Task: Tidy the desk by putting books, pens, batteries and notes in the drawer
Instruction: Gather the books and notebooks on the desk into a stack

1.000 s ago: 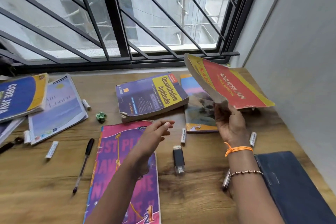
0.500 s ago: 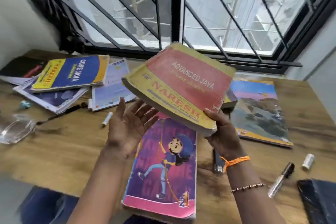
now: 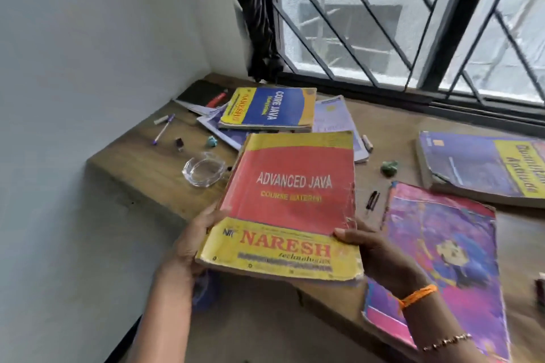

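Books showing: seven, namely the red Advanced Java book, blue Core Java book, Quantitative Aptitude book, pink picture book, pale book, a purple one and a black one. Pens lying out: two. Green paper wads sitting: two. Glass dish: one.

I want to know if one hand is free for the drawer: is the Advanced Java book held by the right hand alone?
No: the left hand and right hand both grip the Advanced Java book.
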